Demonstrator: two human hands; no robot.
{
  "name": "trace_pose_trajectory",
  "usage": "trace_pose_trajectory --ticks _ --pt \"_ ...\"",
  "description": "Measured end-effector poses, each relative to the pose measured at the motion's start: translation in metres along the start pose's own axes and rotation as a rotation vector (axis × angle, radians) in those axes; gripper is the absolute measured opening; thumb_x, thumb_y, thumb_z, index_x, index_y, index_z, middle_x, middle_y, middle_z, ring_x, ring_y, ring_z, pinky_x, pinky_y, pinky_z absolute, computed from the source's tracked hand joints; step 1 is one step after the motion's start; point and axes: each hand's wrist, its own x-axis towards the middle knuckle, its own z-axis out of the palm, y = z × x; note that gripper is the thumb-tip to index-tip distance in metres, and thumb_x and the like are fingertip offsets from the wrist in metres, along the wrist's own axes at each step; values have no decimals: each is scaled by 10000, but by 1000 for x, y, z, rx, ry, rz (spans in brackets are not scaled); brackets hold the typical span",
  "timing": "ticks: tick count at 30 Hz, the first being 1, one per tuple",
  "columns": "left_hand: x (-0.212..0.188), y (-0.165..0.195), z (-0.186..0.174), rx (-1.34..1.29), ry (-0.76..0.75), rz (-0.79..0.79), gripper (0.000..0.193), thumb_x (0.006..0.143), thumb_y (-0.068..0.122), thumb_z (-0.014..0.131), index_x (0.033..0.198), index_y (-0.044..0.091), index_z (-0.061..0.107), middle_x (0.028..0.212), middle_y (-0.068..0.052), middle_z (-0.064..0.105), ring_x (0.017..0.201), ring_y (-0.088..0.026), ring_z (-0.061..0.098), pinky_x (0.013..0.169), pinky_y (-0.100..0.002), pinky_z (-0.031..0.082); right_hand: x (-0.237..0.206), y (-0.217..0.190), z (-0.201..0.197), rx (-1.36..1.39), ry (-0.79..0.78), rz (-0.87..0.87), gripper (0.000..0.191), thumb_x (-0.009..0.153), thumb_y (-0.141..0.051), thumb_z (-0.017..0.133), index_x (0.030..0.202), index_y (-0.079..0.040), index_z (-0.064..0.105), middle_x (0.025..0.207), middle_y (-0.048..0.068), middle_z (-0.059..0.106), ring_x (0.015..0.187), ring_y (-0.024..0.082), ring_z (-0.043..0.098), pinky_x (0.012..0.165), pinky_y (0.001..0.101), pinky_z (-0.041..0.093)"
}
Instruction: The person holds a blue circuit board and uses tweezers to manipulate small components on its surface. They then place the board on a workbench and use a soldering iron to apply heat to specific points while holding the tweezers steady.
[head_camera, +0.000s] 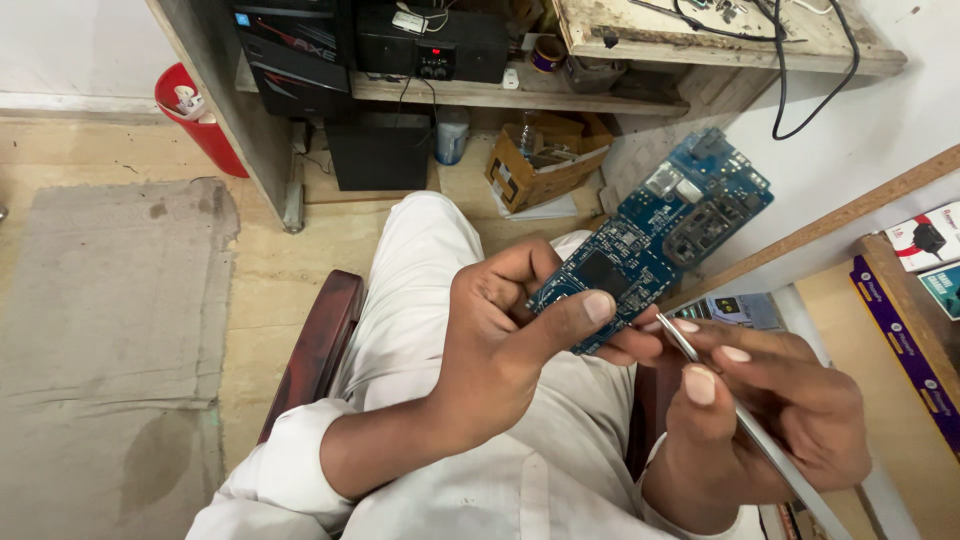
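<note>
Glossy blue circuit board (652, 235), shiny metal tweezers (760, 440), worn wooden shelf (700, 40)

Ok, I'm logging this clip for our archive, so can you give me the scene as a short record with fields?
setting: seated person in white clothes, workshop floor below
left hand: left hand grips a blue circuit board, thumb pressed on its lower end
right hand: right hand holds thin metal tweezers, tip meeting the board's lower edge
board state: held tilted, chips and connectors facing up
nearby: cardboard box under a wooden shelf, red bin, grey mat
</note>
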Motion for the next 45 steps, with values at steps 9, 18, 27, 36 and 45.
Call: trace_pose_trajectory --ticks 9,18,27,36,45 --pt "0 1 -1 -8 33 7 200 1013 64 669 907 -24 524 1015 -314 728 902 -308 772 761 -387 664 1 -10 10 41 2 30 194 1079 9 758 1088 61 571 1063 261 706 946 267 771 904 356 668" --pt "-1 -1 -2 41 33 78 206 1014 60 660 897 0 501 1027 -300 737 915 -300 776 774 -386 676 12 -18 21 26 -11 12 193 1057 -22 761 1082 55 586 1051 248 702 952 262 772 900 352 667" --pt "-3 2 -1 22 50 47 227 1007 93 664 920 13 470 1023 -289 738 874 -301 777 762 -395 665 12 -3 9 -32 -9 -111 239 1112 -96 814 1101 62 636 1085 227 720 991 267 721 926 321 596" --pt "-4 -4 -4 -2 34 20 198 1011 106 676 956 10 513 1013 -286 738 849 -267 761 734 -336 625 6 11 2 -51 -11 -229 308 1116 -274 695 1103 23 613 1044 163 699 915 291 719 881 345 580" --pt "-28 -56 -40 -124 -53 -85 288 995 43 669 1193 -30 472 1085 -281 707 905 -290 751 802 -390 646 -31 37 -6 -112 -35 -333 338 1233 -350 431 1185 -28 523 1044 102 678 880 325 733 908 388 551"
